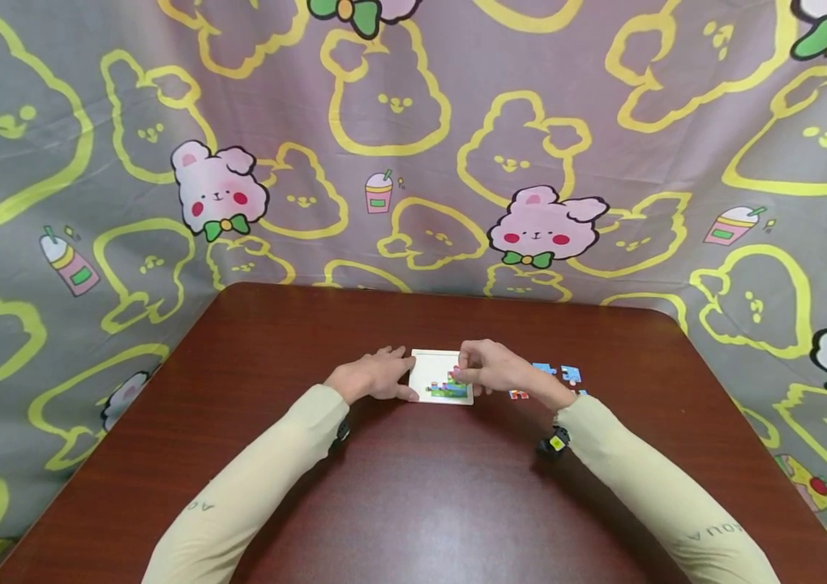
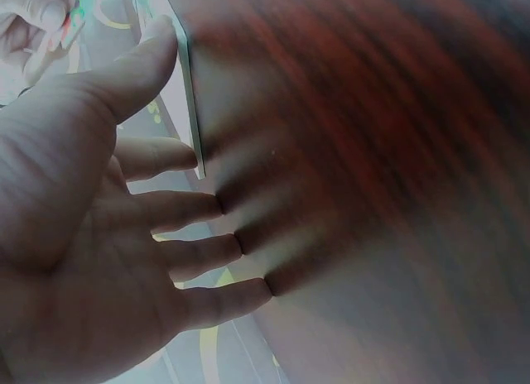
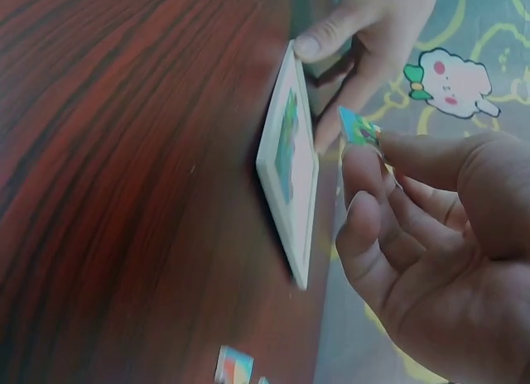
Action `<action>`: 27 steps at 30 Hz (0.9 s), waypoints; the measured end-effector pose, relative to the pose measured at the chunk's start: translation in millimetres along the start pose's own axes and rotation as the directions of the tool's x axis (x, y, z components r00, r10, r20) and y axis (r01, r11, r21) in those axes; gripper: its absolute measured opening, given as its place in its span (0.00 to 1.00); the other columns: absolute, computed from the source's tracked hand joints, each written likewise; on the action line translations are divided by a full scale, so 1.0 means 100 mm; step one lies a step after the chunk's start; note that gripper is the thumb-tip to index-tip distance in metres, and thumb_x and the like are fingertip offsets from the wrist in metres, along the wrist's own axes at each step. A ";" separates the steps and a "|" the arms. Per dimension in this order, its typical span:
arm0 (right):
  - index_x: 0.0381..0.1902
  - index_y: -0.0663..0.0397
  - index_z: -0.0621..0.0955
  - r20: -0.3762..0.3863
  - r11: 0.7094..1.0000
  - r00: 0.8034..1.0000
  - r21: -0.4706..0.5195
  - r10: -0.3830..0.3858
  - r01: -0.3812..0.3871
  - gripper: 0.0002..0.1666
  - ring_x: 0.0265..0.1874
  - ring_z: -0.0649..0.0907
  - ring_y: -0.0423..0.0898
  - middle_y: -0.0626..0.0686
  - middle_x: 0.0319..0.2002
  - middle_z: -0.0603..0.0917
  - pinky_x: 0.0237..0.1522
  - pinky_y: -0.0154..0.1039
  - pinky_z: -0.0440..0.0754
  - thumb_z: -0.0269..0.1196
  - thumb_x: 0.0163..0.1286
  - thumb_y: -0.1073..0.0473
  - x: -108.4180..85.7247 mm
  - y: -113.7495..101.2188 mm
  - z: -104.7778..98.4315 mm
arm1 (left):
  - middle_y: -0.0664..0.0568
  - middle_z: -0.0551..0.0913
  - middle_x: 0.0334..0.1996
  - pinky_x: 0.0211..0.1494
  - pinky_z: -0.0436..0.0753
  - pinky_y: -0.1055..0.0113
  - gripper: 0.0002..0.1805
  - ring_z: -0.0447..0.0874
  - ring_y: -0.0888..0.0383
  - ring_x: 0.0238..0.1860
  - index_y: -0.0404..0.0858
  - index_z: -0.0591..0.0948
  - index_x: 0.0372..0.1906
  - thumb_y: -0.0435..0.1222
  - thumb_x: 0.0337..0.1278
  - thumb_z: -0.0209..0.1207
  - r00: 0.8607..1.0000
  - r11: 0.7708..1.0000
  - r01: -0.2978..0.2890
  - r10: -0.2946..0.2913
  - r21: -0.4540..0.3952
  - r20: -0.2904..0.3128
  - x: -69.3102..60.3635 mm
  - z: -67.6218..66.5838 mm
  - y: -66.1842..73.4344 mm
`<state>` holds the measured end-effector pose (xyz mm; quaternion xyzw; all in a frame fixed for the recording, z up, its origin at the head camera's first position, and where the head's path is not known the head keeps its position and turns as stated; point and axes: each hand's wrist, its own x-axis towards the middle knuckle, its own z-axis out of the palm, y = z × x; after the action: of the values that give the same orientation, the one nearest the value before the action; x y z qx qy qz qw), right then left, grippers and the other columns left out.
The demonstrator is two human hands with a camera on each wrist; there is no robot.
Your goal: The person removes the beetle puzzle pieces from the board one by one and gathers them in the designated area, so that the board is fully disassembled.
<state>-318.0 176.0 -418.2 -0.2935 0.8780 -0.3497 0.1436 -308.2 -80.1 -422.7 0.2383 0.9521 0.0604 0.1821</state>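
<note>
A white puzzle tray (image 1: 425, 367) lies flat on the table, with several joined jigsaw pieces (image 1: 450, 390) along its near side and right part. My left hand (image 1: 379, 375) rests at the tray's left side, fingers spread and nearly straight. In the left wrist view, its thumb (image 2: 149, 69) and index finger touch the tray's edge. Above the tray's right part, my right hand (image 1: 499, 367) pinches a small jigsaw piece (image 3: 360, 129) between thumb and index finger. That piece shows blue and green print in the right wrist view, held clear of the tray.
Loose jigsaw pieces lie right of the tray, among them a blue one (image 1: 571, 374) and a red one (image 1: 519, 394); my right forearm partly hides this group. Beneath everything is a brown wooden table (image 1: 428, 487). A patterned curtain (image 1: 413, 178) hangs behind its far edge.
</note>
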 end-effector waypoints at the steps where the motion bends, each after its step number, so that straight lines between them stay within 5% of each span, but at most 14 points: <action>1: 0.34 0.54 0.77 0.000 1.000 1.000 -0.001 0.001 -0.001 0.12 0.20 0.86 0.55 0.57 0.22 0.85 0.20 0.37 0.79 0.68 0.73 0.57 -0.03 0.01 -0.01 | 0.38 0.52 0.83 0.80 0.59 0.38 0.43 0.47 0.37 0.83 0.41 0.62 0.82 0.57 0.72 0.59 1.000 1.000 -0.002 0.002 -0.002 0.001 0.00 0.00 0.00; 8: 0.33 0.54 0.76 0.004 0.999 1.000 -0.032 -0.008 0.008 0.11 0.18 0.83 0.46 0.51 0.20 0.84 0.18 0.37 0.77 0.68 0.73 0.59 -0.20 0.11 -0.09 | 0.38 0.52 0.83 0.80 0.59 0.38 0.43 0.47 0.37 0.83 0.41 0.62 0.82 0.57 0.72 0.59 1.000 1.000 -0.005 0.005 -0.004 -0.004 -0.01 0.00 -0.01; 27: 0.32 0.55 0.78 0.080 0.999 0.996 -0.040 0.035 -0.032 0.11 0.19 0.84 0.46 0.49 0.22 0.83 0.18 0.35 0.78 0.69 0.72 0.60 -0.58 0.34 -0.26 | 0.38 0.53 0.83 0.80 0.61 0.40 0.42 0.49 0.37 0.83 0.42 0.64 0.81 0.58 0.72 0.59 1.000 1.000 -0.010 0.010 0.006 -0.008 0.00 0.03 -0.02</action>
<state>-298.7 245.3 -420.5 -0.2953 0.8829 -0.3182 0.1790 -308.3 -81.9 -425.8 0.2434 0.9517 0.0593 0.1775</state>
